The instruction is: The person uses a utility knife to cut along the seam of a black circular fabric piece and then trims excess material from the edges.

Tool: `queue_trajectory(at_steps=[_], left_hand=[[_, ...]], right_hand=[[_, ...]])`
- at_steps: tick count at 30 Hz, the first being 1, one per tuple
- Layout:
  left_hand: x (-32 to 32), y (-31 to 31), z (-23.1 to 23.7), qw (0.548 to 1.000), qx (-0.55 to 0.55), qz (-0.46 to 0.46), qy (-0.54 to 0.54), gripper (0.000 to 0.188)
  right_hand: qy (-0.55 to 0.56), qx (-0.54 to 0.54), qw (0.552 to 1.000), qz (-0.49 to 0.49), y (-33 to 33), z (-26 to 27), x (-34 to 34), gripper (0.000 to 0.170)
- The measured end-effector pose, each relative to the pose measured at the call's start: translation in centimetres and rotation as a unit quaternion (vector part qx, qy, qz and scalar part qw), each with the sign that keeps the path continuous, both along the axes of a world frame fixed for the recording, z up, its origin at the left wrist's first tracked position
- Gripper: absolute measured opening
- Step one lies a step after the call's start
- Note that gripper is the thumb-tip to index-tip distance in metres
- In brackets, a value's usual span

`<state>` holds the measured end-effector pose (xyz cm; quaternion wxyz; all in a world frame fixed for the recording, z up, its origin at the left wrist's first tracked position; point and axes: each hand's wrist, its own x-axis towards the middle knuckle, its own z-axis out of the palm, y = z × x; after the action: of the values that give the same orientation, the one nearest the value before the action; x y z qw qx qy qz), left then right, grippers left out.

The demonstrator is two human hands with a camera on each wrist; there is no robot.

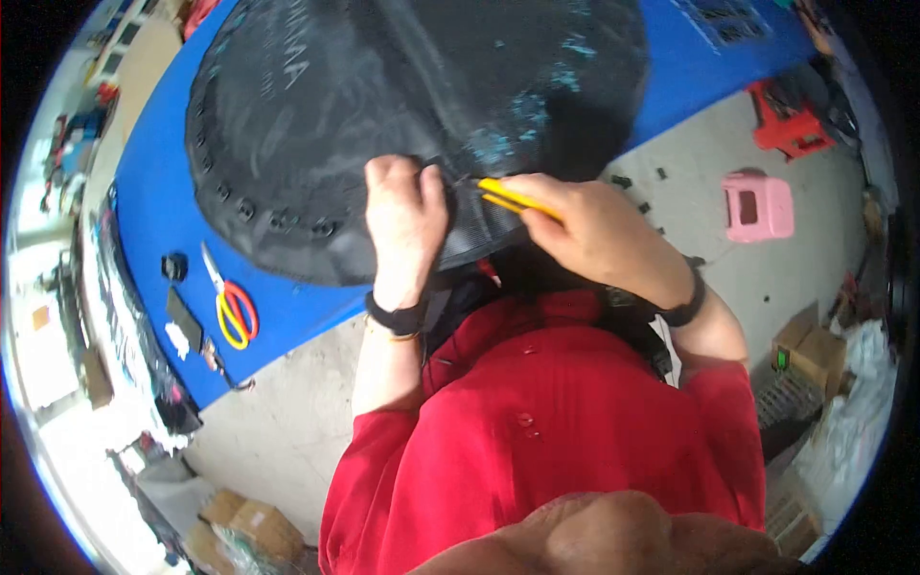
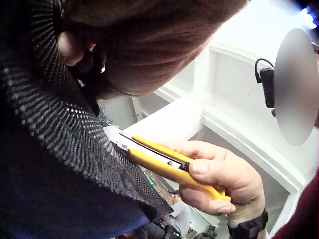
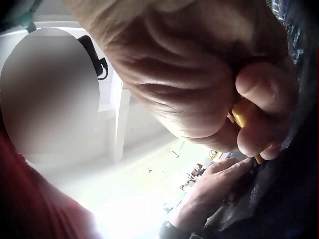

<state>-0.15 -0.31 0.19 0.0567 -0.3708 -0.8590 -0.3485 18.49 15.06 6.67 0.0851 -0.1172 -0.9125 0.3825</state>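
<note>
One right hand (image 1: 604,228) grips a slender yellow tool (image 2: 158,163); the left hand (image 1: 406,216), grip unclear, touches ribbed black fabric (image 1: 468,226).

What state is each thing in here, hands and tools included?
Yellow tool: gripped, arms slightly apart.
Scissors: unheld; blades look closed.
Black fabric: spread out.
Blue table: partly covered.
Left hand: gripping fabric.
Right hand: fingers curled round tool.

Bright light (image 1: 43,383) floods the left; grey floor (image 1: 302,407) lies beneath a blue table (image 1: 153,230) and, at right, a pink stool (image 1: 774,206) and red stool (image 1: 793,136).
</note>
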Motion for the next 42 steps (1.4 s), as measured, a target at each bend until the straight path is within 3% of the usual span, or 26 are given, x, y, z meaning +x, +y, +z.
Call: queue_trajectory(at_steps=[6, 13, 19, 29, 35, 42], left_hand=[[0.0, 0.1, 0.0, 0.999, 0.008, 0.001, -0.031, 0.019], [0.2, 0.2, 0.3, 0.999, 0.011, 0.004, -0.040, 0.017], [0.0, 0.0, 0.2, 1.000, -0.001, -0.014, -0.021, 0.023], [0.2, 0.1, 0.3, 1.000, 0.011, -0.013, -0.017, 0.015], [0.0, 0.0, -0.1, 1.000, -0.002, -0.022, 0.008, 0.019], [-0.4, -0.3, -0.5, 0.999, 0.000, -0.044, 0.010, 0.015]], right_hand=[[0.012, -0.084, 0.996, -0.001, 0.4, 0.9, -0.4, 0.032], [0.083, -0.057, 0.994, -0.034, 0.3, -0.7, -1.6, 0.033], [0.085, -0.047, 0.994, -0.044, 0.2, -1.2, -3.2, 0.034], [0.105, -0.037, 0.993, -0.033, -0.3, -1.7, -3.6, 0.035], [0.006, -0.039, 0.998, -0.044, -0.2, -1.3, -3.1, 0.039], [0.036, -0.053, 0.998, -0.009, -0.1, -0.2, -1.3, 0.031]])
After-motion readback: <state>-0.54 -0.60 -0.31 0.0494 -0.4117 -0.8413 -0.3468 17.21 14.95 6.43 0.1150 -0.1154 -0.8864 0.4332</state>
